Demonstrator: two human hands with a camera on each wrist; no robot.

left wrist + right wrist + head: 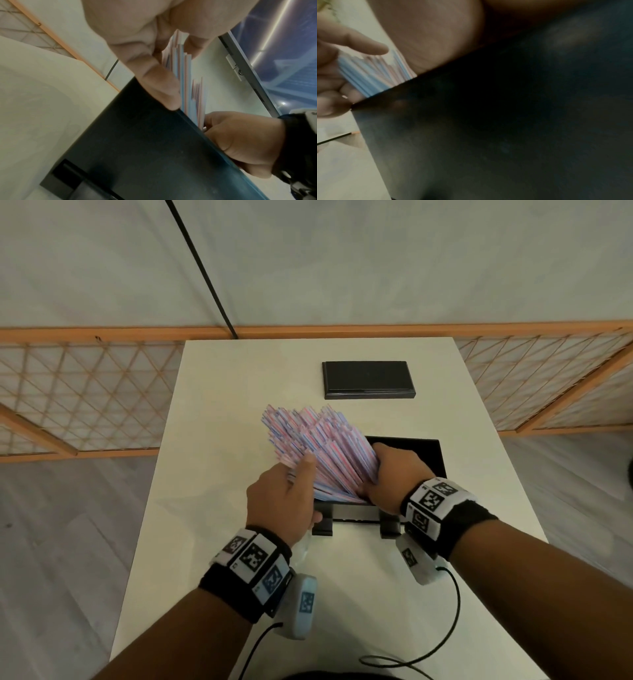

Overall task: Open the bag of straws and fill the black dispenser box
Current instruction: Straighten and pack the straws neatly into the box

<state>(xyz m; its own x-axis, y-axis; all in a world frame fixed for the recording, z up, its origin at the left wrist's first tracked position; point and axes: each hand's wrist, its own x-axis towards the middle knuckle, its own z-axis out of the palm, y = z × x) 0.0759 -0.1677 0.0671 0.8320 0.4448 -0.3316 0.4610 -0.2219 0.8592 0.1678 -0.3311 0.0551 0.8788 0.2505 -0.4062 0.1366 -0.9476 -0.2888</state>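
Note:
A thick bundle of pink, blue and white wrapped straws (pixel 318 446) fans up and leftward out of the open black dispenser box (pixel 428 455) at mid-table. Its lower ends sit inside the box. My left hand (pixel 301 474) grips the bundle from the left, thumb on top. From the right, my right hand (pixel 373 470) holds it with fingers curled over the box opening. The left wrist view shows my left hand's thumb (pixel 159 88) against the straws (pixel 187 81) above the box wall (pixel 145 148). The right wrist view shows the straws (pixel 373 73) behind the dark box side (pixel 505 121).
The box's flat black lid (pixel 368 380) lies farther back on the white table (pixel 222 405). Crumpled clear plastic (pixel 303 549) shows under my left wrist. Sensor cables (pixel 445 628) trail across the near table. A wooden lattice screen (pixel 85 392) stands behind.

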